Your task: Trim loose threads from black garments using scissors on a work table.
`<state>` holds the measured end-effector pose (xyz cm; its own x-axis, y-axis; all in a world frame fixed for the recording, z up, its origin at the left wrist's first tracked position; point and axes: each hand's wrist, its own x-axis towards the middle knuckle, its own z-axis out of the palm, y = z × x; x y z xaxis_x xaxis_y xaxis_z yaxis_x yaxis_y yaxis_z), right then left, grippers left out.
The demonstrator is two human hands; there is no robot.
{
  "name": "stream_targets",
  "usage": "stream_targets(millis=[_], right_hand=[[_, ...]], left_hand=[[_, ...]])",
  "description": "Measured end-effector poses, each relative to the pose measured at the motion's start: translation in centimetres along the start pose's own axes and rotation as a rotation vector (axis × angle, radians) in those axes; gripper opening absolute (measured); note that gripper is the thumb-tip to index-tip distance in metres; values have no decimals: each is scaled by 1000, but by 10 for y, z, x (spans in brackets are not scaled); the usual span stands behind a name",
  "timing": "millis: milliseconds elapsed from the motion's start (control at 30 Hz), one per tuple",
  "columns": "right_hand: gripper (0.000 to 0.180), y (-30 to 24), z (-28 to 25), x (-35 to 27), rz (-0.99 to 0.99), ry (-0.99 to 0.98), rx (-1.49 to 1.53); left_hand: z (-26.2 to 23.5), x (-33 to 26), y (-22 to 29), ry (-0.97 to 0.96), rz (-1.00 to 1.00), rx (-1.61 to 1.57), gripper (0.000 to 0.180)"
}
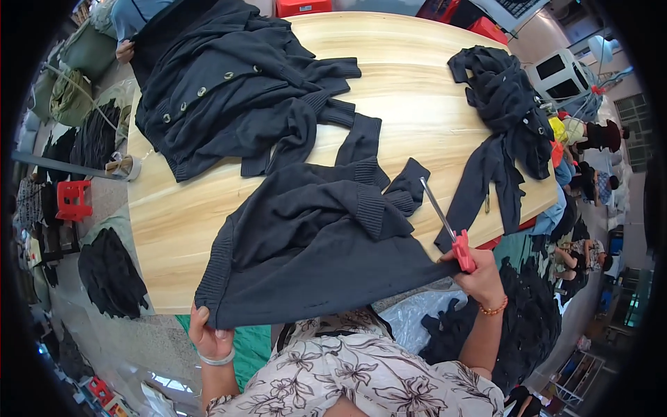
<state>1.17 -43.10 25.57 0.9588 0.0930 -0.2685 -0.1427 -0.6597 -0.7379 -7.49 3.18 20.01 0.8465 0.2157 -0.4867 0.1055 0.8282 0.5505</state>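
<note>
A dark navy knitted sweater (316,267) lies at the near edge of the table, its lower side stretched between my hands. My left hand (210,342) is closed on the corner of its ribbed hem, thumb on top. At the other end my right hand (481,276) holds red-handled scissors (463,251), their slim blades pointing away and up to the left. The same hand's fingers also touch the sweater's edge. The sweater's ribbed cuffs lie folded towards the table's middle. Beyond it rests a heap of dark buttoned cardigans (215,104).
Another dark cardigan pile (504,104) lies at the table's right, a small metal tool (488,201) beside it. A co-worker's hand (125,52) touches the far-left heap. A red stool (73,200) stands left of the wooden table (417,90). Dark garments (521,323) lie below right.
</note>
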Motion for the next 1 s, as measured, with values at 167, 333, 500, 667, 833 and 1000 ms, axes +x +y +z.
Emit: stream_targets(millis=[167, 333, 500, 667, 833, 1000], right_hand=[[20, 21, 13, 85, -106, -11, -477], [23, 102, 55, 158, 86, 127, -834], [12, 131, 57, 100, 75, 311, -880], [36, 125, 50, 70, -49, 190, -645], [23, 134, 37, 63, -79, -32, -689], [19, 119, 35, 63, 9, -201, -600]], left_hand=[[-31, 57, -26, 142, -147, -90, 14], [-85, 149, -87, 361, -54, 90, 21], [8, 109, -170, -175, 490, 1068, 38], [90, 128, -241, -810, 816, 1643, 62], [89, 172, -297, -1005, 838, 2021, 65], [84, 170, -308, -1007, 852, 2001, 65]])
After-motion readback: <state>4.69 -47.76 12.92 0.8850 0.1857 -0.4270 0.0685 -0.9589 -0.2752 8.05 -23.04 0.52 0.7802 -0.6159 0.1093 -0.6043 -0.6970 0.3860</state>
